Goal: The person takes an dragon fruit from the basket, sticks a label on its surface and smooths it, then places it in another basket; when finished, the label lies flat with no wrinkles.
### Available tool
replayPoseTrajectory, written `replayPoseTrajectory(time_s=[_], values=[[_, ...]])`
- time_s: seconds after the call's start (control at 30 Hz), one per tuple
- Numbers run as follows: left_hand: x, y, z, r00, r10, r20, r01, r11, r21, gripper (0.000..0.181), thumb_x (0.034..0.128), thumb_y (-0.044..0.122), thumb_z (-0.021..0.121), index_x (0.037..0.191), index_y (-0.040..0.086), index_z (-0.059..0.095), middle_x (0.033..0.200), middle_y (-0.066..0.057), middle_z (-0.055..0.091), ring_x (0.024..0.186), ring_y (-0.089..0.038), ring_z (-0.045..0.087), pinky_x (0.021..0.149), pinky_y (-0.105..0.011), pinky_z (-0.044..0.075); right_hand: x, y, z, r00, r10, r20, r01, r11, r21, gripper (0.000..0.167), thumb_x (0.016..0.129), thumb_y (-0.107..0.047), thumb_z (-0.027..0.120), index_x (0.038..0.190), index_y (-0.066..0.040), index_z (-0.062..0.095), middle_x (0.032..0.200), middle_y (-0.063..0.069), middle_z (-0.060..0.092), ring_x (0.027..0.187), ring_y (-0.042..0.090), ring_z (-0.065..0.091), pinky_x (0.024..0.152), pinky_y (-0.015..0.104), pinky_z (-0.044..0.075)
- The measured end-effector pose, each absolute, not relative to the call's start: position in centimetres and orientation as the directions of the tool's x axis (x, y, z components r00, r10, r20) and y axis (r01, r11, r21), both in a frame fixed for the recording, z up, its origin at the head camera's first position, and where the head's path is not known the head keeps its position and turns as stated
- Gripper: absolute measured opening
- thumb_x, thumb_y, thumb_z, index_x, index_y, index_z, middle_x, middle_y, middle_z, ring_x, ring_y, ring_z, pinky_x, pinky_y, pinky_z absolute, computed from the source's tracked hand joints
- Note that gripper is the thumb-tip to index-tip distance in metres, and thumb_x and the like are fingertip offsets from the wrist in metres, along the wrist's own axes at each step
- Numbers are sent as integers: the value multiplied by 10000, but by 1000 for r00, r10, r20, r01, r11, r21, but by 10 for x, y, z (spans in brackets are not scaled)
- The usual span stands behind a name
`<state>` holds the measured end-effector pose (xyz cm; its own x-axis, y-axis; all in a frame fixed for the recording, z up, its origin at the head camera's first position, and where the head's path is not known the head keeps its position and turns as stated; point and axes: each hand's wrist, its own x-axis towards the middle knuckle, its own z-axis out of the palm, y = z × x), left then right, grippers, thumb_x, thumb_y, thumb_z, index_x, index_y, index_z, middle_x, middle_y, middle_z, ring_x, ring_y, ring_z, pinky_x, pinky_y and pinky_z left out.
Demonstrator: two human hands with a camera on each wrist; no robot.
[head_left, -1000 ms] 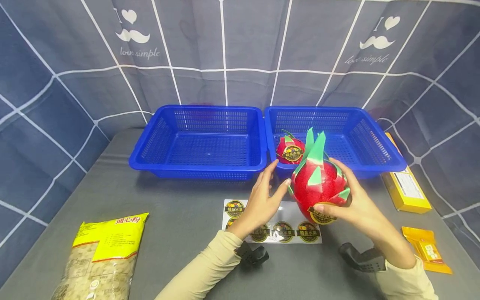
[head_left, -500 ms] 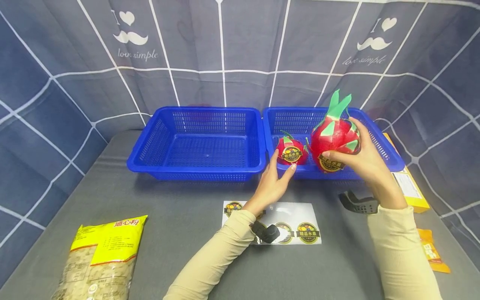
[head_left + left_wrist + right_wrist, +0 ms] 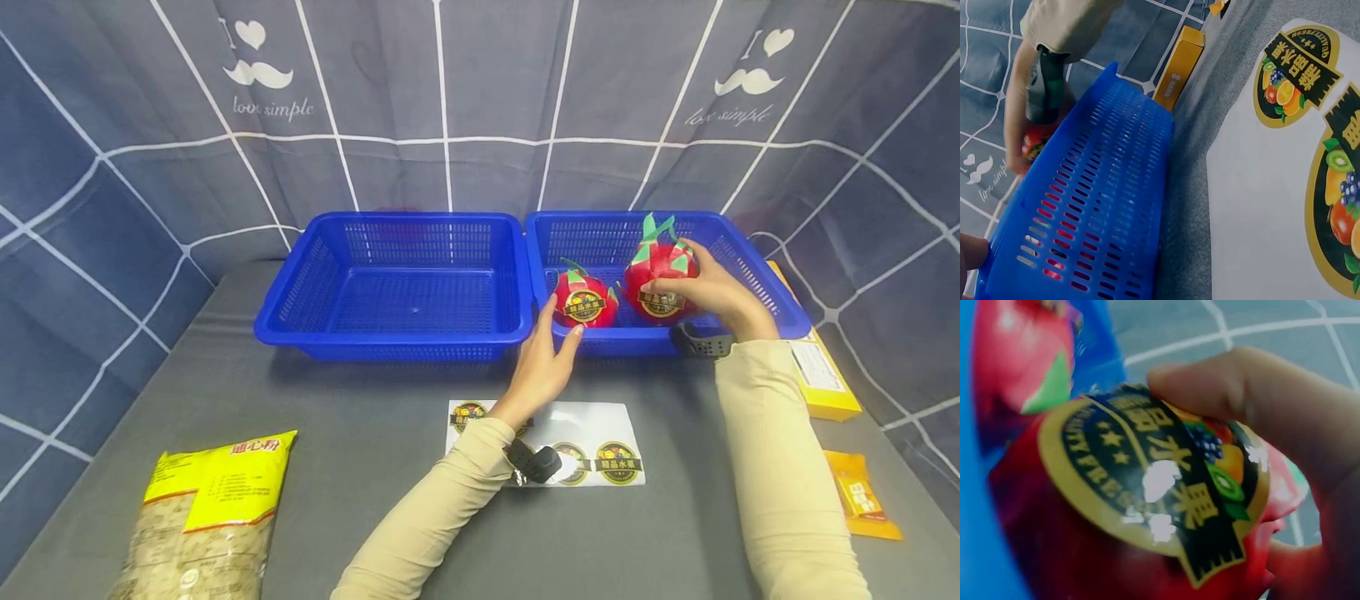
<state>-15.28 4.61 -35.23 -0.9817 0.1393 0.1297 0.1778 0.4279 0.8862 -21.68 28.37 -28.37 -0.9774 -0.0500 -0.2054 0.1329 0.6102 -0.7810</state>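
My right hand [image 3: 712, 287] grips a red dragon fruit [image 3: 660, 262] with green leaf tips, inside the right blue basket [image 3: 750, 329]. In the right wrist view the thumb presses beside its round black-and-gold sticker [image 3: 1141, 481]. To its left in the same basket sits another stickered dragon fruit [image 3: 588, 302]. My left hand [image 3: 543, 362] rests at that basket's front left corner, fingers beside this second fruit and thumb at the front rim. Its fingers look relaxed, partly hidden. In the left wrist view a fingertip [image 3: 972, 251] touches the basket rim.
Left of it stands another blue basket [image 3: 397, 337]. A sheet of round stickers [image 3: 592, 421] lies in front, partly under my left wrist. A yellow pasta bag [image 3: 217, 500] lies front left; a yellow box [image 3: 825, 392] and an orange packet [image 3: 862, 500] are at right.
My right hand has carried the dragon fruit from above the sticker sheet back and down into the right basket. My left hand has moved forward to the basket's front left corner.
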Motion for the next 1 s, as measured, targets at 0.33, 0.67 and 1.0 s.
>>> replayPoseTrajectory(time_s=[0.33,0.67,1.0], values=[[-153,48,-352,-982,138,130,178,435,883,605,926,375,455,1448,225,189,1468,-60,322,1331,-242,332,1068,-434,312,-229,298,-303,-919,-161,-361,160,684,-712,880,859,-509,490,1440,-58,7,1359,245,280,1217,391,332,987,516,368],[-153,45,-352,-983,115,141,178,447,876,599,925,385,455,1444,223,205,1451,-67,351,1315,-252,362,1058,-435,327,-231,292,-306,-904,-176,-390,133,752,-646,901,859,-527,489,1458,-96,-27,1405,315,231,1253,453,319,992,550,349],[-144,28,-341,-948,315,-46,159,594,788,788,892,486,462,1463,259,-32,1469,-115,301,1308,-303,360,1049,-466,328,-223,286,-307,-968,-114,-225,60,762,-645,796,897,-528,392,1445,-24,110,1441,312,193,1315,453,226,1046,567,243]])
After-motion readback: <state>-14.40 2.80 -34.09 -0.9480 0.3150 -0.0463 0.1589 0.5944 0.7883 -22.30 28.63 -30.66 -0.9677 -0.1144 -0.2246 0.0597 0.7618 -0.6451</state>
